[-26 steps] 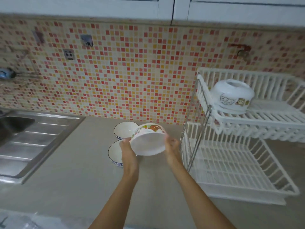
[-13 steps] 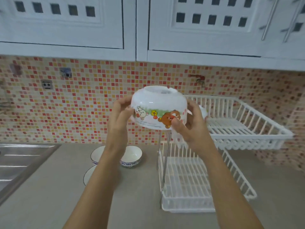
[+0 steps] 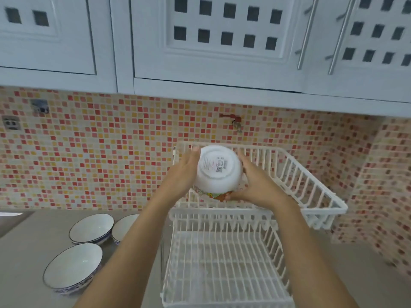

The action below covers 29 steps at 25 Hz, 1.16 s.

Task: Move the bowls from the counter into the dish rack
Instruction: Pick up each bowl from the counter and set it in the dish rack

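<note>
Both of my hands hold a white bowl with cartoon pictures (image 3: pixel 218 172) upside down over the upper tier of the white dish rack (image 3: pixel 311 181). Its base with a printed label faces me. My left hand (image 3: pixel 181 174) presses its left side and my right hand (image 3: pixel 255 181) cups its right side and rim. Three white bowls with blue patterned rims stand upright on the counter to the left: one at the front (image 3: pixel 72 266), one behind it (image 3: pixel 91 227), and one (image 3: pixel 124 226) partly hidden by my left forearm. The bowl seen earlier in the upper tier is hidden.
The rack's lower tier (image 3: pixel 224 265) holds nothing. The grey counter (image 3: pixel 22 252) runs left toward a steel sink edge (image 3: pixel 9 213). White wall cabinets (image 3: pixel 218 45) hang overhead above the mosaic tile wall, with a small red tap (image 3: pixel 234 122) behind the rack.
The bowl went from the counter up to chest height and then right and forward, ending over the rack's upper tier with its base turned toward me. My view rose and shifted right.
</note>
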{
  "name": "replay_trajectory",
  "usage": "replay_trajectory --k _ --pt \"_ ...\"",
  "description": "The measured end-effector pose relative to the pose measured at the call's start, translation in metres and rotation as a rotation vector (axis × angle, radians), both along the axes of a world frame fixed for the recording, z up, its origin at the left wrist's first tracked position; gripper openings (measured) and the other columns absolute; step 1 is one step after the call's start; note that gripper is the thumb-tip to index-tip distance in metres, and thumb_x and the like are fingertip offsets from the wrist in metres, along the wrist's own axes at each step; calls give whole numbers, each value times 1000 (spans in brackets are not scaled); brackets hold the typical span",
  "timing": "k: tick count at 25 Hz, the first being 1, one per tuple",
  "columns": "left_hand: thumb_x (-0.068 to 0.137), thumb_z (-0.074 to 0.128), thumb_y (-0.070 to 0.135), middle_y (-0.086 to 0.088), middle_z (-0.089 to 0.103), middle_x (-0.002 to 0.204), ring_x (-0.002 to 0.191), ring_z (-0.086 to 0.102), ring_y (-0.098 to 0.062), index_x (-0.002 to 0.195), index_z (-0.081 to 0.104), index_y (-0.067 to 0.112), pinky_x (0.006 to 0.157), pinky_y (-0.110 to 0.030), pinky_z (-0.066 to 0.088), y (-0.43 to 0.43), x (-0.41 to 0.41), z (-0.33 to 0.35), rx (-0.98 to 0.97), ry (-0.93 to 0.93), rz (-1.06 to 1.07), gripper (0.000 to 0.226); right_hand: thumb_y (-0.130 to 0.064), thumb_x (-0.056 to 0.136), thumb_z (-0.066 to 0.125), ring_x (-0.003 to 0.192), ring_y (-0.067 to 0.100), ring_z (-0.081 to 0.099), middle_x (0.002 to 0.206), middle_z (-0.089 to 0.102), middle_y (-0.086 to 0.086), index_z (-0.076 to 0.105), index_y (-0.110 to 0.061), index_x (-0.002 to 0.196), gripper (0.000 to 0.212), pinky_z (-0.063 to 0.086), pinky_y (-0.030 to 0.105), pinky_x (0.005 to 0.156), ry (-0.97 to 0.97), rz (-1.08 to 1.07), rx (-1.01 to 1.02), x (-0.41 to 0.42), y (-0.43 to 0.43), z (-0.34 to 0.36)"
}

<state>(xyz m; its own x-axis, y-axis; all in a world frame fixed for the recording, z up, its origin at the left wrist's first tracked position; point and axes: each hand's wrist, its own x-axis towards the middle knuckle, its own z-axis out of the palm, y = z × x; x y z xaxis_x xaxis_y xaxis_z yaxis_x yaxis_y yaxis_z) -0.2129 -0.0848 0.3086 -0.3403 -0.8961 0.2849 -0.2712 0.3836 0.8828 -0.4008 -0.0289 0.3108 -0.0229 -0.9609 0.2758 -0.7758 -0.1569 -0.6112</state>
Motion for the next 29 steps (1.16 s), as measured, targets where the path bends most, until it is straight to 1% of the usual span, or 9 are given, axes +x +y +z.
replay_trajectory --k 4,7,9,11,13,15,21,25,29 --pt "84 13 75 6 31 156 143 30 -22 144 36 37 115 -48 25 -2 -17 -7 94 -49 29 74 -16 60 86 122 10 45 135 43 -16 27 -36 142 104 45 29 90 36 62 -12 -3 -9 -6" --pt "92 15 66 3 28 157 142 29 -23 148 31 32 108 -42 25 0 -20 -5 107 -76 83 67 -11 63 84 115 9 46 130 39 -16 22 -34 145 105 46 26 84 28 83 6 -2 -13 -8" --pt "92 13 65 3 23 159 145 24 -23 149 25 33 113 -45 21 9 -8 -1 102 -117 92 66 -13 65 83 128 18 42 145 33 -7 15 -33 147 109 44 25 84 48 71 33 10 -11 -7" --pt "94 13 62 6 13 162 149 14 -19 152 17 31 117 -43 13 21 11 1 54 -114 91 65 -12 71 79 145 21 19 158 12 -3 3 -25 151 111 39 30 97 92 29 90 26 -3 -4" --pt "95 14 60 9 7 162 150 7 -12 154 11 28 118 -35 8 32 55 0 -5 -86 139 67 -12 76 74 149 16 -6 161 -12 -2 -11 -20 151 114 20 39 116 145 0 143 62 6 -1" --pt "96 13 58 9 10 162 149 10 -11 153 13 28 115 -29 9 34 58 7 -59 -58 161 64 -13 80 69 148 15 -11 160 -19 -4 -14 -22 150 109 15 42 120 141 -31 100 60 10 6" --pt "99 15 51 3 15 162 149 15 -16 153 15 24 118 -35 15 37 86 21 -94 -149 245 60 -38 97 43 148 9 0 162 -3 -9 3 -26 152 69 9 33 118 -32 30 -201 105 14 19" --pt "101 18 46 -1 15 162 149 17 -19 153 14 17 118 -36 15 34 176 -13 -44 -264 329 60 -47 97 38 147 8 6 161 8 -7 11 -23 152 66 7 28 116 -157 109 -255 207 4 -15" --pt "102 25 41 -9 22 160 147 23 -25 152 19 8 117 -37 19 23 242 -72 115 -400 387 60 -47 95 42 148 17 11 161 12 1 11 -16 152 72 13 34 117 -131 87 -98 273 -25 -76"
